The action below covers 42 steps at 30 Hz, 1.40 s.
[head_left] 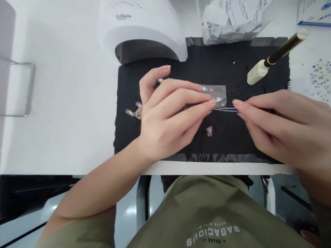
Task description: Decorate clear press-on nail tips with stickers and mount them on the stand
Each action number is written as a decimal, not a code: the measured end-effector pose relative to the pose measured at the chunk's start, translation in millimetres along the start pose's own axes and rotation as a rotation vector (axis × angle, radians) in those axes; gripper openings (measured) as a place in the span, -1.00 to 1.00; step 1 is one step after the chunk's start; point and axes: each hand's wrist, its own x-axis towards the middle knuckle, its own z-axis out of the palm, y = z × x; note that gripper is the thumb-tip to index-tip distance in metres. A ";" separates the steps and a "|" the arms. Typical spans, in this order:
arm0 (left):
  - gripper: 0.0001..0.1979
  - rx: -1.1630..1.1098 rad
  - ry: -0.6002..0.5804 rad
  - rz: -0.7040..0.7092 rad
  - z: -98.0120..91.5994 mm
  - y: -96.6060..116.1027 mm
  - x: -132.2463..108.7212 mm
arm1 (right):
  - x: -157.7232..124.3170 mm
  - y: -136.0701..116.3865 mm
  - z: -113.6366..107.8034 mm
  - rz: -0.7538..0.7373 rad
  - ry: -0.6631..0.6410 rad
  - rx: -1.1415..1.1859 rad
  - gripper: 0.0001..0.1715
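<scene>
An olive shirt (212, 210), printed with upside-down lettering, fills the foreground as its wearer leans close to a table edge, both hands meeting over a black mat (207, 70). The right hand (281, 124) pinches slim tweezers (225, 109) between thumb and fingertips — a light grip that seems suited to fine control. The left hand (168, 117) arches across the mat, fingertips resting on a clear sticker sheet (219, 92) with red and white designs, apparently to steady it beside the tweezers' points. Whether its hidden thumb also pinches something there cannot be made out.

A small clear nail piece (209, 131) lies on the mat nearer the wearer, likely kept within easy reach. A cream bottle (258, 72), its dark cap on, stands beyond the right hand — out of the fingers' way. A white lamp (144, 20) faces the mat, its mouth turned toward the wearer, presumably for ready access.
</scene>
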 end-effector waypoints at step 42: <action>-0.74 -0.051 -0.218 -0.174 -4.2 1.8 -1.7 | 0.5 2.6 3.0 -0.028 0.025 0.018 -0.64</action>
